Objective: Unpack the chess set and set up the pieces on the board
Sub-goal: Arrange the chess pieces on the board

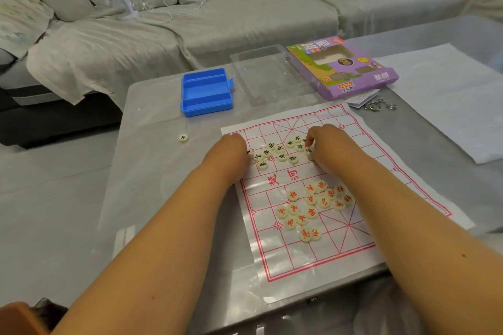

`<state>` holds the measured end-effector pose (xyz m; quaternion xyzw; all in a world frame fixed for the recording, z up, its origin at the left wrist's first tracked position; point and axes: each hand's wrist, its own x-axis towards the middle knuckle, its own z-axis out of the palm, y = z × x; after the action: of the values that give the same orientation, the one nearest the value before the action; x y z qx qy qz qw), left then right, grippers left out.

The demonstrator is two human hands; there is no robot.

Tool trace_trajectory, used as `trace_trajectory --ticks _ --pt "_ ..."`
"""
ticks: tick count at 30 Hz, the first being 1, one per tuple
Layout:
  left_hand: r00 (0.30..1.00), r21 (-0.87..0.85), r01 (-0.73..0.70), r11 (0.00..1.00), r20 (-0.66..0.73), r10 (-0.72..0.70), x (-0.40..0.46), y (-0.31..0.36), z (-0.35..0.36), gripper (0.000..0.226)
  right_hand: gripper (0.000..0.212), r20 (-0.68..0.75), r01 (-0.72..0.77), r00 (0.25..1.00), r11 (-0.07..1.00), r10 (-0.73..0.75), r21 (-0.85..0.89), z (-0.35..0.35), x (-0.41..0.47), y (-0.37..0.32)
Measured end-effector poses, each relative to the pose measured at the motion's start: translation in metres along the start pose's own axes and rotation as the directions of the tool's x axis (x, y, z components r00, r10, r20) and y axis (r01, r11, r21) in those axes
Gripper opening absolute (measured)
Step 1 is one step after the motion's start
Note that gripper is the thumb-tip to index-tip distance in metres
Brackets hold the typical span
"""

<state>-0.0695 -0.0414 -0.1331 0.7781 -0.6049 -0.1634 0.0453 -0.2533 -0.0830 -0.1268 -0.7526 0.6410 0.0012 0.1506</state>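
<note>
A white sheet board [340,247] with a red grid lies on the glass table. Several round cream pieces with black characters [280,155] cluster on its far half. Pieces with red characters [304,215] lie loose on the near half. My left hand [234,145] sits at the board's far left edge, fingers curled down by the black pieces; whether it holds one is hidden. My right hand [326,141] pinches a black-character piece [309,150] at the right of that cluster. One stray piece [183,138] lies on the table left of the board.
An open blue plastic case [206,92] sits beyond the board at left. A clear plastic tray [268,73] and a purple cardboard box [343,66] stand behind the board. Metal ring puzzles [381,106] and a white cloth [449,95] lie at right. A grey sofa lies beyond.
</note>
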Motion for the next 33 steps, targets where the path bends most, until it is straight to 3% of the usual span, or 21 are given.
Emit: trace_trajectory --ticks 5,7,9,11,16,21,24,28,33 --pt "1.000 -0.069 0.021 0.997 -0.007 -0.021 0.012 0.006 -0.001 0.039 0.039 -0.055 0.055 0.997 0.993 -0.050 0.103 -0.004 0.007 0.005" --pt "0.981 -0.137 0.081 0.987 -0.162 -0.103 0.019 -0.012 -0.005 0.031 0.038 -0.100 0.060 0.994 0.991 -0.048 0.122 -0.007 0.009 0.012" --pt "0.919 -0.206 0.180 0.962 -0.313 -0.239 0.024 -0.038 -0.010 0.026 0.037 -0.144 0.062 0.989 0.987 -0.041 0.146 -0.009 0.010 0.019" --pt "0.896 -0.139 0.238 0.961 -0.350 -0.272 0.028 -0.063 -0.014 0.036 0.036 -0.173 0.068 0.984 0.985 -0.040 0.156 -0.009 0.011 0.023" --pt "0.945 0.075 0.200 0.977 -0.278 -0.172 0.045 -0.091 -0.012 0.032 0.036 -0.168 0.067 0.985 0.984 -0.038 0.168 -0.003 0.014 0.029" --pt "0.920 -0.064 0.166 0.984 -0.350 -0.178 0.040 -0.077 -0.012 0.028 0.035 -0.150 0.050 0.988 0.985 -0.025 0.167 0.000 0.016 0.032" --pt "0.901 -0.229 0.020 0.973 -0.419 -0.117 0.030 -0.044 -0.009 0.023 0.033 -0.157 0.042 0.988 0.984 -0.014 0.175 0.001 0.012 0.032" --pt "0.921 -0.238 -0.180 0.955 -0.381 0.078 0.020 0.003 0.003 0.020 0.032 -0.163 0.050 0.986 0.985 -0.022 0.165 0.004 0.006 0.031" --pt "0.945 -0.223 -0.225 0.948 -0.288 0.157 0.010 0.012 0.020 0.023 0.037 -0.190 0.061 0.982 0.977 -0.022 0.202 0.005 -0.004 0.037"
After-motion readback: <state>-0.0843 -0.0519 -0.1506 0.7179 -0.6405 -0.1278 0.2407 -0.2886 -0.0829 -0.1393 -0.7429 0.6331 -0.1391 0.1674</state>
